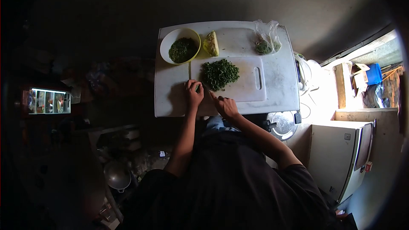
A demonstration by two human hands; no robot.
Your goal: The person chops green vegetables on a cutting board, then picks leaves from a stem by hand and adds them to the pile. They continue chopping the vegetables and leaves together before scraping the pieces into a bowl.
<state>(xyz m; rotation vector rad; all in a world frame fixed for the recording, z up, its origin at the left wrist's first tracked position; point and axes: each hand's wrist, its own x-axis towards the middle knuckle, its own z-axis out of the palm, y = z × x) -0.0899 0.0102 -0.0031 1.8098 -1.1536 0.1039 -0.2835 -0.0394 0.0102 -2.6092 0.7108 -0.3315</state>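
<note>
A heap of finely chopped leafy greens (220, 74) lies on the white cutting board (249, 93). At the board's left edge, my left hand (194, 91) has its fingers curled together, with a bit of green showing between them. My right hand (226, 106) is closed at the near edge of the heap, its index finger stretched forward along a knife (207, 87). Only a thin dark part of the blade is visible, between my hands; the handle is hidden in my palm.
On the white table (281, 81), a bowl (164, 49) of chopped greens stands at the back left. Beside it is a cut wedge of cabbage (211, 44). A clear plastic bag (267, 38) with greens lies at the back right. A white refrigerator (336, 153) stands to the right.
</note>
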